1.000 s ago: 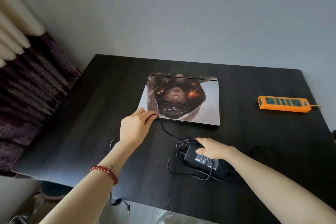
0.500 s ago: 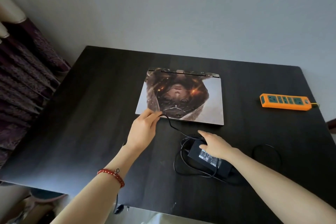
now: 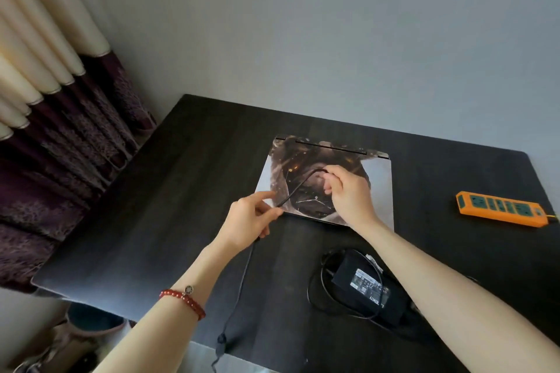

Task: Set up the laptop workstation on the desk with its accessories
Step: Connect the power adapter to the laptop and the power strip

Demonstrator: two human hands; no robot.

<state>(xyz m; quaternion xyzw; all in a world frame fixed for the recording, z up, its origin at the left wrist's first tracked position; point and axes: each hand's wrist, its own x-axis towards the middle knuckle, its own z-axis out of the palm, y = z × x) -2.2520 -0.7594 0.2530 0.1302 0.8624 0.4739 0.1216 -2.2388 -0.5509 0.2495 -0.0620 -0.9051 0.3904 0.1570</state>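
The power brick (image 3: 369, 288) lies near the front edge of the bench (image 3: 169, 191) amid its coiled cord, now released; the right hand (image 3: 348, 191) that rested on it 0.5 s ago has risen above the closed laptop (image 3: 375, 188), which sits flat mid-bench. Both hands now hold 1 span of the cable (image 3: 295, 189): the left hand (image 3: 251, 221) has its fingers pinched on the lower part, the right has its fingers curled on the upper bend. This suggests the cable is being straightened for plugging in; the orange power strip (image 3: 503, 209) lies well apart at far right.
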